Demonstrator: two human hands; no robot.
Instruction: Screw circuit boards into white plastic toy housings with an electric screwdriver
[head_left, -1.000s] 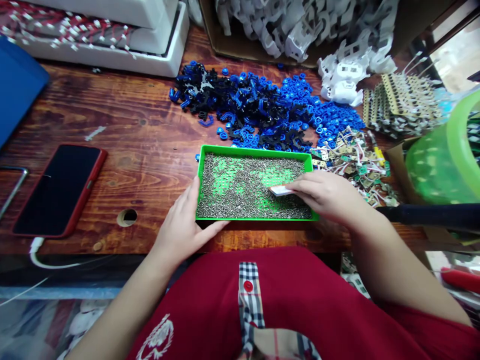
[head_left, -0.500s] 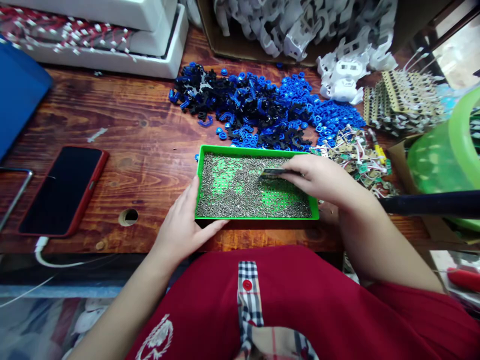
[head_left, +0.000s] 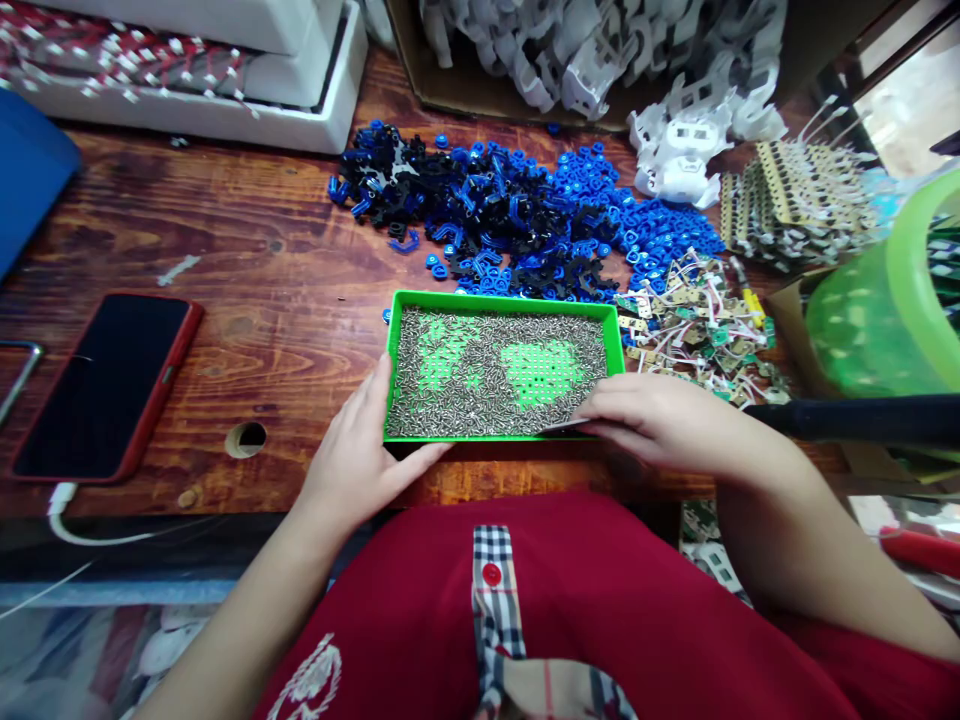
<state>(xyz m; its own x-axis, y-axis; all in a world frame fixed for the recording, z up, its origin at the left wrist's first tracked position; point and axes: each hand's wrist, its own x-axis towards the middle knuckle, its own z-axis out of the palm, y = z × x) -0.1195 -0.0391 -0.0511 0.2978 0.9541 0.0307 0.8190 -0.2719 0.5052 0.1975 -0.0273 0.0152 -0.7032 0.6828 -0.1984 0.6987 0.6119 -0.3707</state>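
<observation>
A green tray [head_left: 502, 301] full of small metal screws [head_left: 457, 400] sits at the near edge of the wooden table. My left hand [head_left: 358, 452] grips the tray's near left corner, thumb along its left wall. My right hand [head_left: 654, 420] rests over the tray's near right corner, fingers closed on a small flat card [head_left: 564, 427] whose edge lies in the screws. Bare green patches show in the middle of the tray.
Behind the tray lies a heap of blue and black plastic parts [head_left: 525, 215], with white plastic parts [head_left: 679, 160] and wired circuit boards [head_left: 694, 320] to the right. A red phone [head_left: 101, 385] lies at left, a green tub [head_left: 885, 320] at right. A hole [head_left: 246, 437] is in the tabletop.
My right hand has swept the card from the tray's far right side back to its near right corner, pushing screws and widening the bare green patch. The left hand has stayed put.
</observation>
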